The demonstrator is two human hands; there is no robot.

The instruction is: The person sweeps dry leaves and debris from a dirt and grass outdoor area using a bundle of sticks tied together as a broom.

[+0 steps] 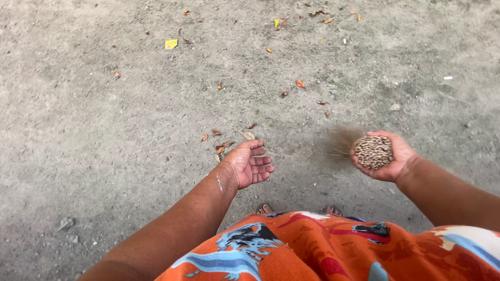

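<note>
Over the bare, sandy ground (104,130) we hold a bundle of thin brown sticks (373,151), a broom seen end-on, so that its cut ends show as a round speckled disc facing up at us. Our right hand (389,156) is wrapped around this bundle, fingers curled under and behind it, gripping it firmly. To the left of the disc the bristles (341,141) fan out toward the ground in a brown blur; we cannot tell whether they touch the dirt.

Our left hand (251,164) hangs well apart from the broom, at the middle of the view. It is empty, palm turned up and inward, fingers loosely bent and grasping nothing. A pale wet or dusty streak shows along its wrist.

Below both arms spreads our orange garment (323,250), printed with blue, white and black shapes. Two toes (264,208) peek out just past its upper edge.

Dry leaves (221,147) lie scattered on the ground just beyond the left hand, with more of them farther off toward the top of the view. A small yellow scrap (171,44) rests near the upper left, and a grey stone (66,224) sits at the lower left.
</note>
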